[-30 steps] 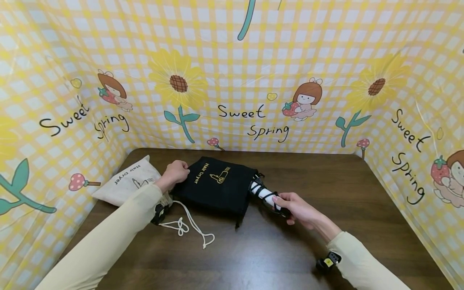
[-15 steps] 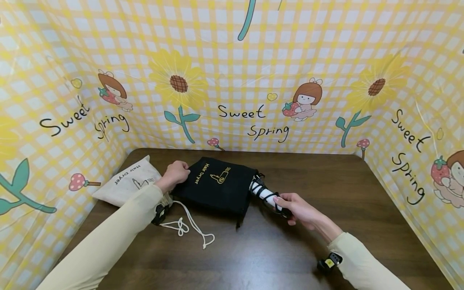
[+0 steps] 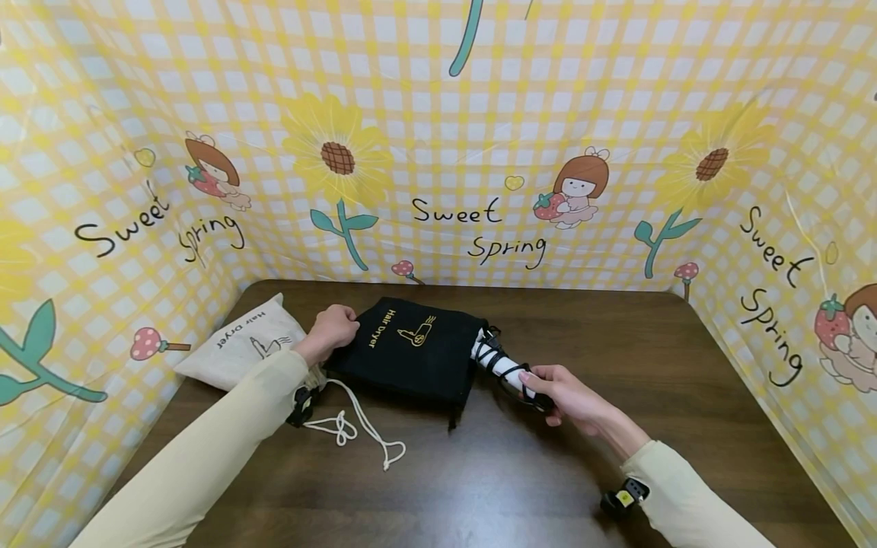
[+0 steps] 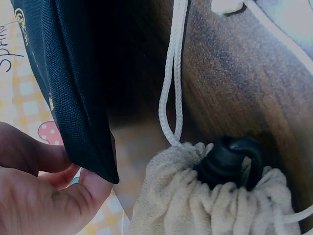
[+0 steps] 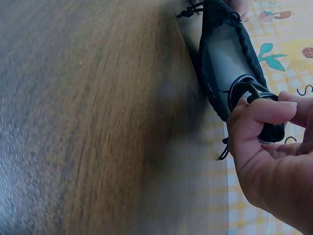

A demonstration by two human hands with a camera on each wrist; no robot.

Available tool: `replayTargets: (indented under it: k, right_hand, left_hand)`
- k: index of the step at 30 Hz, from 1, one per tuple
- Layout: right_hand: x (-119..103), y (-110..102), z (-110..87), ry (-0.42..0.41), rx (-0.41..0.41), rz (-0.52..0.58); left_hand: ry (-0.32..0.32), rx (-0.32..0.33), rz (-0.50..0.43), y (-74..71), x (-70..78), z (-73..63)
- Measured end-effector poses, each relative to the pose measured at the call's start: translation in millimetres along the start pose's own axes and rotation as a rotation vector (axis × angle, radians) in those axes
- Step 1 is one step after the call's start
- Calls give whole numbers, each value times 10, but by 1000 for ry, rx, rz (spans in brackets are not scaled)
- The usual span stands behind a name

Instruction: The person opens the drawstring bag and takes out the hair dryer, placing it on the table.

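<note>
A black drawstring bag [image 3: 432, 365] with a gold "Hair Dryer" print lies on its side mid-table, its mouth toward the right. My left hand [image 3: 333, 327] pinches the bag's closed left end between thumb and fingers; the left wrist view shows the fabric corner [image 4: 105, 169] in that pinch. From the mouth sticks out the white handle of a hair dryer [image 3: 485, 358], wound with black cord. My right hand [image 3: 572, 399] grips the handle's outer end. In the right wrist view the bag's mouth [image 5: 208, 73] gapes around the white body; the dryer's head is hidden inside.
Left of the black bag lies a cream drawstring bag [image 3: 236, 342], also printed "Hair Dryer", partly behind my left arm. A black cord end [image 4: 230, 159] pokes from its gathered mouth. Its white drawstring [image 3: 370, 426] trails on the brown table [image 3: 445, 495]. Checked cloth [image 3: 438, 152] surrounds three sides.
My right hand, with the dryer handle, has shifted very slightly to the right, and the bag's hanging string with it. The left hand keeps its pinch in nearly the same place.
</note>
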State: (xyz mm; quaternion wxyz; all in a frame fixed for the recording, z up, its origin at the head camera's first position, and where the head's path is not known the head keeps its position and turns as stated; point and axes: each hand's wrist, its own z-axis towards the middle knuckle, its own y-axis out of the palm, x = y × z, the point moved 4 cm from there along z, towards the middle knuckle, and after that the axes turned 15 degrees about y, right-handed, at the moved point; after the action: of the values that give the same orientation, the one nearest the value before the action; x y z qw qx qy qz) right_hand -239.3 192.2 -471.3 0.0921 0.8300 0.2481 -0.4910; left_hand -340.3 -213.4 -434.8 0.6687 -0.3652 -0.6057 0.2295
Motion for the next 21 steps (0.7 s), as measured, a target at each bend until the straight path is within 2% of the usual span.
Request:
replayTargets:
  k: [10,15,21]
  right_hand:
    - [1,-14,-17,-4,2,5]
    - [5,-26,-21,-6,2,4]
    - [19,-39,-20,-1,5,7]
  left_hand:
    - [4,7,-23,7,3,0]
    - [13,27,-4,-1,10,4]
    - [6,12,-9,18,-3,7]
